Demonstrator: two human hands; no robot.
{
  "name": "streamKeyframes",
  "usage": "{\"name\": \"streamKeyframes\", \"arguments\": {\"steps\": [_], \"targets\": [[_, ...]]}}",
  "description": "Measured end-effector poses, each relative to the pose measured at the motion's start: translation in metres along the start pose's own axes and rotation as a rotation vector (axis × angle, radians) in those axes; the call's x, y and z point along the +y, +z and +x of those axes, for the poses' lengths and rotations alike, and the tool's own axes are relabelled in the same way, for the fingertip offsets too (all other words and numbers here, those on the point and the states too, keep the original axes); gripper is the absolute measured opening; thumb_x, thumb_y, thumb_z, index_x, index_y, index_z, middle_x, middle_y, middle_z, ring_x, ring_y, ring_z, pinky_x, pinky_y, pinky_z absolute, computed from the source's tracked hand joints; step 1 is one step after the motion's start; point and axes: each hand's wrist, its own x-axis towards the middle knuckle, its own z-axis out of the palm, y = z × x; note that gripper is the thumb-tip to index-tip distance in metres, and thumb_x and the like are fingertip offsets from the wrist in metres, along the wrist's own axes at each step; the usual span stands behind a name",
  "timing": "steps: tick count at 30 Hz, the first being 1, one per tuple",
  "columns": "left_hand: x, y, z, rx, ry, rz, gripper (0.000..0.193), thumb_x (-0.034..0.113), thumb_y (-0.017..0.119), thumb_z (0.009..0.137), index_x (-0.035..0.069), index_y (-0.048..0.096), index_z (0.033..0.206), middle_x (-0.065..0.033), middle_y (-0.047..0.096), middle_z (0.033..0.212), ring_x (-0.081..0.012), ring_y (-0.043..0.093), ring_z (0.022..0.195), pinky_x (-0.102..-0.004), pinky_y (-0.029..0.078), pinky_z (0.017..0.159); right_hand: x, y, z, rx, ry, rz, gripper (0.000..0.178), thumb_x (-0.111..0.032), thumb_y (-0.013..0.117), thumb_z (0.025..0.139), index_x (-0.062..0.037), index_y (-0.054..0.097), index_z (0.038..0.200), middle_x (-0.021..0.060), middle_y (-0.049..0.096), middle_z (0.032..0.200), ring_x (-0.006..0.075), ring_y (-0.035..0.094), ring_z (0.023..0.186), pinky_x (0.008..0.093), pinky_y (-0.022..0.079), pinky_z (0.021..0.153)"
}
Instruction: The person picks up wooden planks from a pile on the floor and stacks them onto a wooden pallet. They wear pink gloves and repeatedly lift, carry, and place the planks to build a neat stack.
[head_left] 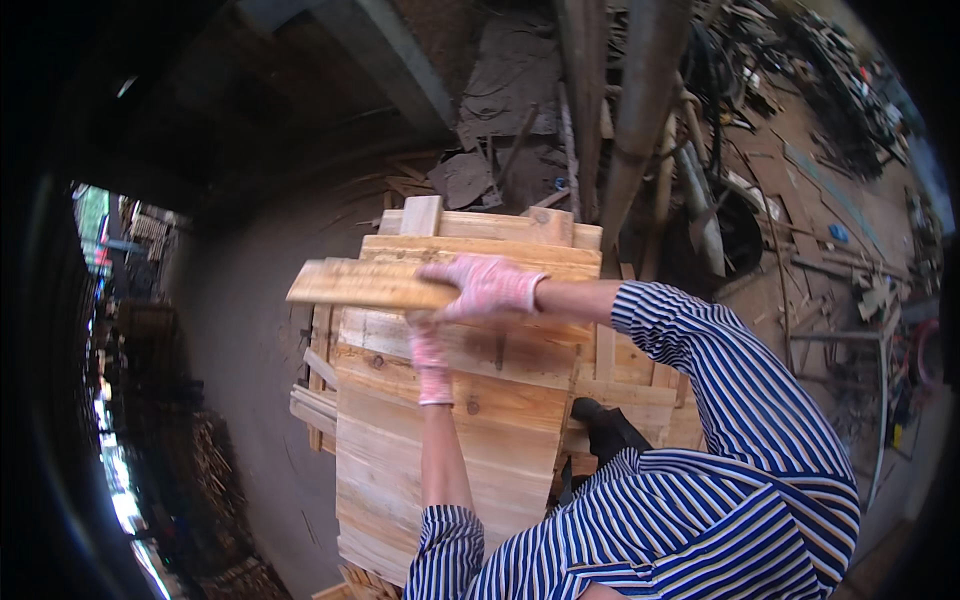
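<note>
A short wooden plank (pixel 365 285), smeared by motion, lies crosswise over a stack of wide pale boards (pixel 450 430). My right hand (pixel 490 285), in a pink-and-white glove, grips the plank at its right end, thumb and fingers reaching over its top. From below comes my left hand (pixel 430 362), gloved alike, meeting the plank's near edge beside the right hand. Its fingers are blurred and partly hidden there, so their grip does not show. Under the plank, the boards run side by side; some have dark knots.
Wooden pallet-like frames (pixel 640 400) stick out on the right of the stack. A dark shoe (pixel 605 425) stands close to its right edge. Posts (pixel 640 120) rise behind, and scrap wood (pixel 850 250) litters the right. Dirt floor (pixel 250 350) lies to the left.
</note>
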Motion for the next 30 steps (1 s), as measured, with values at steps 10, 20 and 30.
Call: {"name": "streamKeyframes", "arguments": {"steps": [10,20,30], "targets": [[0.008,0.020,-0.018,-0.572,-0.259,0.608,0.142,0.082,0.071,0.069,-0.005,0.007,0.161,-0.0313,0.006,0.168,-0.0457,-0.001,0.157,-0.0559,-0.001,0.126,0.119,-0.022,0.063,0.208,0.149,-0.501,0.048,-0.050,0.053,0.101,-0.0355,0.053,0.147,0.0140,0.058,0.134,0.0340,0.059,0.123,0.0459,0.050,0.099],[0.020,-0.039,-0.069,-0.221,-0.339,0.173,0.124,0.078,0.066,0.075,0.007,0.016,0.164,-0.0272,0.012,0.169,-0.0448,0.005,0.157,-0.0551,0.000,0.127,0.162,0.000,0.089,0.206,-0.064,-0.572,0.054,-0.037,0.042,0.106,-0.0178,0.042,0.157,0.0165,0.052,0.150,0.0339,0.047,0.138,0.0417,0.036,0.117],[0.024,-0.189,-0.526,1.130,-1.320,0.499,0.097,0.059,0.073,0.085,0.004,0.035,0.156,-0.0293,0.032,0.160,-0.0486,0.021,0.151,-0.0548,0.014,0.126,0.033,0.102,0.066,0.251,-0.243,-0.876,0.064,-0.047,0.054,0.103,-0.0069,0.046,0.152,0.0247,0.039,0.158,0.0434,0.042,0.142,0.0462,0.036,0.117]]}}
